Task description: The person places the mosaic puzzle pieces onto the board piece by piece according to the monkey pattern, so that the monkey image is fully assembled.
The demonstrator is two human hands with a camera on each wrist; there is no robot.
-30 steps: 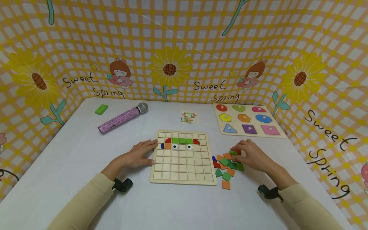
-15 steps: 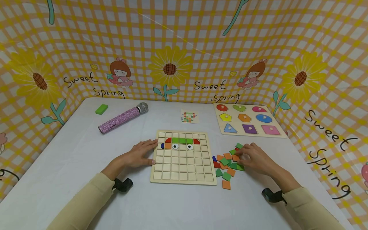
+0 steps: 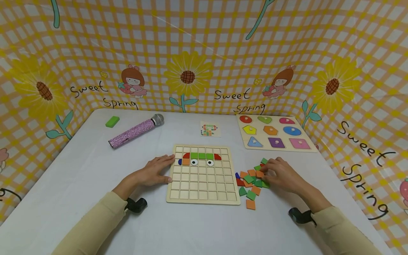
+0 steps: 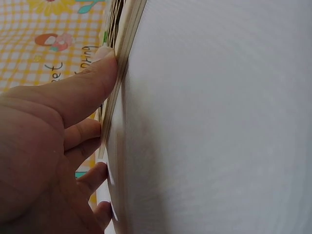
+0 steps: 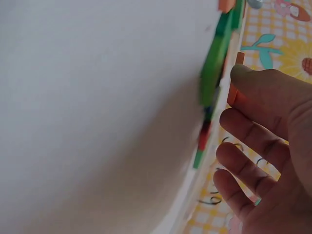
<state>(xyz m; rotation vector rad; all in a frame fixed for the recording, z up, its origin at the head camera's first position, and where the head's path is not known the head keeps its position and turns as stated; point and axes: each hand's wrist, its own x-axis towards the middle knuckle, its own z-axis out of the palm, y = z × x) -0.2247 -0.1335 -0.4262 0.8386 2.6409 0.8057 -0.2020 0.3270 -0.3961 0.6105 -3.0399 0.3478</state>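
Observation:
A wooden grid board (image 3: pixel 204 193) lies in the middle of the table in the head view. Its upper rows hold red, green, orange and blue tiles and two eye tiles (image 3: pixel 210 163). My left hand (image 3: pixel 151 171) touches the board's left edge with thumb and fairly straight fingers, as the left wrist view also shows. Right of the board, a loose pile of orange, green, red and blue tiles (image 3: pixel 251 195) is spread out. At the pile's right side, my right hand (image 3: pixel 282 175) pinches an orange tile (image 5: pixel 236 83) between thumb and index finger, the other fingers loosely bent.
A small pattern card (image 3: pixel 210 129) lies behind the board. Farther back are a glittery pink microphone (image 3: pixel 135 131) and a green block (image 3: pixel 112 121) on the left. A knobbed shape puzzle (image 3: pixel 262 139) sits at the back right, near the checked cloth wall.
My right hand has shifted slightly right and toward me over the pile, uncovering a green tile at its far end. The left hand and board have stayed put.

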